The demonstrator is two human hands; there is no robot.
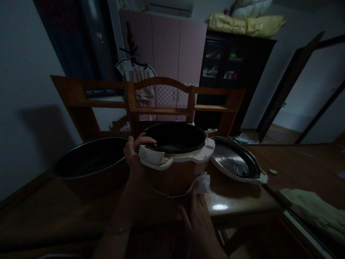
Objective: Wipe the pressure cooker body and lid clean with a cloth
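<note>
An open rice cooker [175, 169] with a cream rim and brown body stands on the wooden table [242, 201]. Its dark inner pot [176, 138] shows from above. My left hand [134, 153] grips the cooker's rim at its left side, fingers curled over the edge. My right hand [198, 212] presses a white tissue [201, 182] against the lower right of the cooker's body. The cooker's lid [237, 162] lies upturned on the table just right of it, metal inside facing up.
A large dark metal basin [90, 162] sits left of the cooker. A wooden chair back [161, 97] and shelf stand behind the table. A pale cloth [315, 208] lies at the right. A dark cabinet [231, 68] stands at the back.
</note>
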